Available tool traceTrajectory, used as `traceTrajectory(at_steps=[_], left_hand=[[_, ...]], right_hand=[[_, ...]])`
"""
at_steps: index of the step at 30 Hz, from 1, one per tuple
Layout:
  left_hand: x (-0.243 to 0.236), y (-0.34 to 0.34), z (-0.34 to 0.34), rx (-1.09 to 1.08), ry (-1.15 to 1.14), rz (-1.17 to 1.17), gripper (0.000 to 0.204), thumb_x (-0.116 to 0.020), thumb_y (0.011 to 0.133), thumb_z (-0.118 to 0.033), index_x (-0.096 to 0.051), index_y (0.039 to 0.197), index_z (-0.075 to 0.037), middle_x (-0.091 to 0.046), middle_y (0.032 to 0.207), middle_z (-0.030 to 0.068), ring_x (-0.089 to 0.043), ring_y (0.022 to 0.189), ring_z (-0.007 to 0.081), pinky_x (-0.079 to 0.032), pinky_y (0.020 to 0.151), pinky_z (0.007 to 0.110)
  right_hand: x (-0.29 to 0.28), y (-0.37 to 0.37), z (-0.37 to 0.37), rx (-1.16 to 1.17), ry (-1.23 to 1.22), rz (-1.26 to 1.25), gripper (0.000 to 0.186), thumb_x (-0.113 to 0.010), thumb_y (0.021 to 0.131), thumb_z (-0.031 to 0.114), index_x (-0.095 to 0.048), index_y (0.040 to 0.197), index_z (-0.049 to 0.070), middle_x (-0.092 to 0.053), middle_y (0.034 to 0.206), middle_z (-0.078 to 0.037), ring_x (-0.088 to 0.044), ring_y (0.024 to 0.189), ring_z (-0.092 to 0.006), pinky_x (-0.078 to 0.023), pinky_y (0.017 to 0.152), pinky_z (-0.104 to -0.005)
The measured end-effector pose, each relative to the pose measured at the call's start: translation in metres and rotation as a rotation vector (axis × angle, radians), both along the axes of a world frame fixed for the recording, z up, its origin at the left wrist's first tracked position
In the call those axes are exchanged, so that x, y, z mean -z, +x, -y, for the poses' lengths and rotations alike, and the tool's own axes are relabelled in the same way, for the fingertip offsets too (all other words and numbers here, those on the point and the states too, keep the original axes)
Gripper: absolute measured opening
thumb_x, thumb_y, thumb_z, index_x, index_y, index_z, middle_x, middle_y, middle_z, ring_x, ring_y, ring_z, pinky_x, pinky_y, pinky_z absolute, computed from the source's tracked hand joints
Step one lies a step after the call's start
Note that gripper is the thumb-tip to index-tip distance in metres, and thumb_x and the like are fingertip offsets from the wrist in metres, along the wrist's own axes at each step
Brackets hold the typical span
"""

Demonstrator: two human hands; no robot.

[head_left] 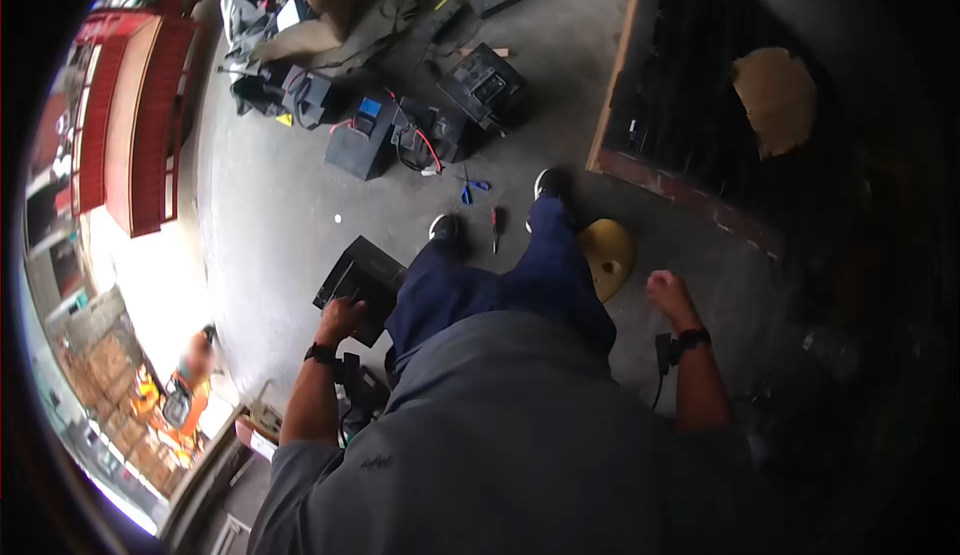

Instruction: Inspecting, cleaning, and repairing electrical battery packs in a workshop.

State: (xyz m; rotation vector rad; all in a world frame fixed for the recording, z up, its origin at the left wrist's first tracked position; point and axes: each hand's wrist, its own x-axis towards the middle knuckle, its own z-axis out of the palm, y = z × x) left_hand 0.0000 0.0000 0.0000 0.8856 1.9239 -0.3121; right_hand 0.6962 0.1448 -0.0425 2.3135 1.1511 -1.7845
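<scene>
Item one, as I view it from the head camera: a broad grey concrete floor (280, 205), bounded on the right by a dark slatted wooden pallet (700, 105) and at the top by a cluster of black box-shaped batteries with red leads (400, 135), leaving an open lane on the left for moving. Item two: a flat black rectangular case (358, 277) resting on the floor beside my left knee, my left hand (340, 320) closed over its near edge, seemingly to steady it. Item three: my right hand (668, 292), curled into a loose fist and holding nothing, hovering just right of a round yellow stool seat (607, 255), with blue-handled scissors (472, 188) and a small red-handled screwdriver (495, 225) lying ahead of my shoes.
</scene>
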Motion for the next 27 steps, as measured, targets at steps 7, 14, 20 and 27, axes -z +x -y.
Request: traceTrajectory(at_steps=[7,14,20,27], left_hand=[[-0.038,0.047,-0.009,-0.148,-0.003,0.006,0.043,-0.067,0.089,-0.040,-0.067,0.091,0.004,-0.067,0.073,0.0212,-0.069,0.070,0.0332,-0.052,0.064,0.043],[0.031,0.105,0.005,-0.244,0.076,0.187,0.051,-0.062,0.092,-0.047,-0.065,0.090,0.005,-0.067,0.092,0.0291,-0.064,0.094,0.0455,-0.050,0.078,0.050],[0.065,0.174,-0.021,-0.202,0.118,0.145,0.047,-0.060,0.091,-0.046,-0.066,0.098,0.000,-0.069,0.096,0.0243,-0.066,0.096,0.0423,-0.052,0.084,0.050],[0.114,0.235,-0.088,-0.327,0.022,0.134,0.040,-0.059,0.092,-0.040,-0.066,0.099,-0.002,-0.070,0.095,0.0229,-0.068,0.094,0.0402,-0.053,0.084,0.049]], right_hand=[[-0.015,0.021,-0.115,-0.068,-0.075,0.024,0.029,-0.061,0.095,0.022,-0.060,0.117,0.004,-0.064,0.089,-0.002,-0.061,0.075,-0.0100,-0.049,0.064,-0.0252],[-0.063,-0.020,-0.156,-0.277,-0.074,0.149,0.033,-0.062,0.092,0.020,-0.059,0.120,0.004,-0.066,0.096,-0.002,-0.062,0.080,-0.0097,-0.048,0.066,-0.0248],[-0.068,-0.125,-0.200,-0.692,-0.048,0.037,0.040,-0.066,0.092,0.022,-0.060,0.123,-0.002,-0.069,0.103,-0.010,-0.066,0.088,-0.0161,-0.052,0.079,-0.0301],[0.083,-0.279,-0.246,-1.341,-0.108,-0.262,0.050,-0.064,0.091,0.031,-0.054,0.131,0.002,-0.067,0.114,-0.022,-0.066,0.105,-0.0347,-0.052,0.090,-0.0412]])
